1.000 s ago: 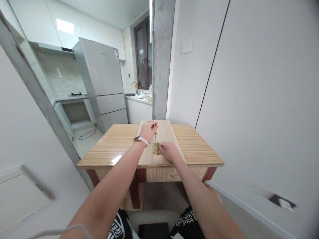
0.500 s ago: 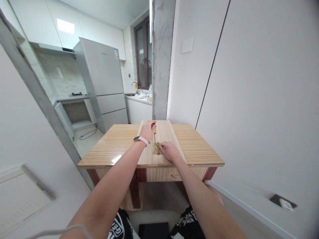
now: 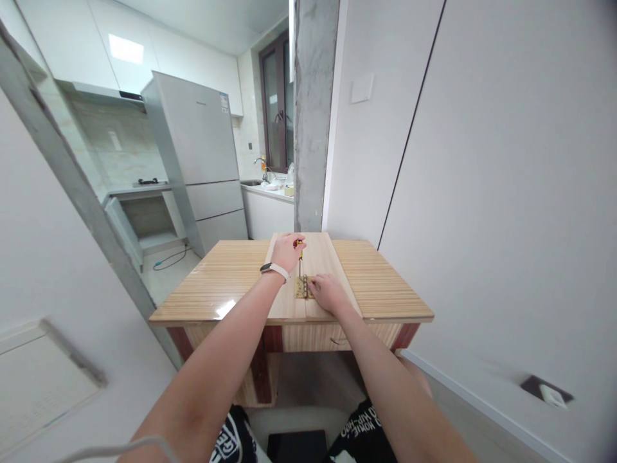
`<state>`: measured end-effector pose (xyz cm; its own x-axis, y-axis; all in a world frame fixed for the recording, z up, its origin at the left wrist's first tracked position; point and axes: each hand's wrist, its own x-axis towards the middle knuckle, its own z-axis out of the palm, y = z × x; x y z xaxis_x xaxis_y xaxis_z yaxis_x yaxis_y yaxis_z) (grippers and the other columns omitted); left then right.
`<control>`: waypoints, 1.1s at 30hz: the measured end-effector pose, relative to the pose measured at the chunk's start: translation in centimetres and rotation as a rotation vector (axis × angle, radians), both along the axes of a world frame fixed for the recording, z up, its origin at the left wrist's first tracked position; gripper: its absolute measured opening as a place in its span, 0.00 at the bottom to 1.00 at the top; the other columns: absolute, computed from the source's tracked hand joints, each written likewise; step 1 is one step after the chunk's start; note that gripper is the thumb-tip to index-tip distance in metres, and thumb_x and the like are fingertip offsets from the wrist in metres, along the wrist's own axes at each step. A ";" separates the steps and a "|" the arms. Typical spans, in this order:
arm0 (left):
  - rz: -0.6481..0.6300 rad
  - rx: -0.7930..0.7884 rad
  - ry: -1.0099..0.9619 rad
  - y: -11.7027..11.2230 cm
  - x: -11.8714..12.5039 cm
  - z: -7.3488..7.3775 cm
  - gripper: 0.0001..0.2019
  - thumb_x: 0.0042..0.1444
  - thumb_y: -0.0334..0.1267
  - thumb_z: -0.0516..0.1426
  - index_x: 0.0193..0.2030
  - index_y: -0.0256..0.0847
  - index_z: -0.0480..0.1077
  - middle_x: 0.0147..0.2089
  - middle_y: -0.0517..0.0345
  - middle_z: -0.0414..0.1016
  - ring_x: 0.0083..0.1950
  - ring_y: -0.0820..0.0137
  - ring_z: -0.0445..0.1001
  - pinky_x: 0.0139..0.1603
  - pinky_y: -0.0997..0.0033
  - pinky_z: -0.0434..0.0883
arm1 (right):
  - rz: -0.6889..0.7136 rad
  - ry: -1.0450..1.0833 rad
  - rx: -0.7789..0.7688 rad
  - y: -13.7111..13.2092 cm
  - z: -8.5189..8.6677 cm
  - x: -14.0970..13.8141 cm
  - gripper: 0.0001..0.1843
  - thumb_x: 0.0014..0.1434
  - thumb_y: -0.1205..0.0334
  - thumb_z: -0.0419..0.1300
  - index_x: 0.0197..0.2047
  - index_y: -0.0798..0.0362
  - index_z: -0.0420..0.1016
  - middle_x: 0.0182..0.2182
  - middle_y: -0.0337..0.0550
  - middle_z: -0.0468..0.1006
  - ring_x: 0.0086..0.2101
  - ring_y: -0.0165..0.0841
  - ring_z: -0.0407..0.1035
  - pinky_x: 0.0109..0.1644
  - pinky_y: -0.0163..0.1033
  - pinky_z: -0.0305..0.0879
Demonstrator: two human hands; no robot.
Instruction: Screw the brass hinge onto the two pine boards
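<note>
A brass hinge lies open across the seam between two pale boards on the desk. My left hand, with a watch on the wrist, is closed on the handle of a screwdriver. The screwdriver stands nearly upright, its tip at the upper part of the hinge's left leaf. My right hand rests on the right-hand board, its fingers pressed onto the hinge's right leaf and partly covering it. Any screw under the tip is too small to make out.
The striped wooden desk stands before me, with a drawer under its front edge. A white wall rises close on the right. Beyond the desk are a grey pillar and a fridge.
My left hand has shifted very slightly to the right at the screwdriver's handle, and its fingers have turned a little. My right hand stays on the hinge.
</note>
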<state>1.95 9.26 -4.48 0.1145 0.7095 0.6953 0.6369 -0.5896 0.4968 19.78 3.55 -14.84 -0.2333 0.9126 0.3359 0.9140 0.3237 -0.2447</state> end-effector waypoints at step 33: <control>-0.064 0.029 -0.079 0.6 -0.1 -0.7 0.06 0.57 0.35 0.68 0.42 0.41 0.81 0.43 0.54 0.79 0.40 0.69 0.78 0.49 0.68 0.76 | 0.003 -0.008 -0.003 0.4 -0.2 -0.1 0.19 0.73 0.51 0.52 0.51 0.48 0.81 0.48 0.47 0.81 0.51 0.37 0.69 0.59 0.39 0.57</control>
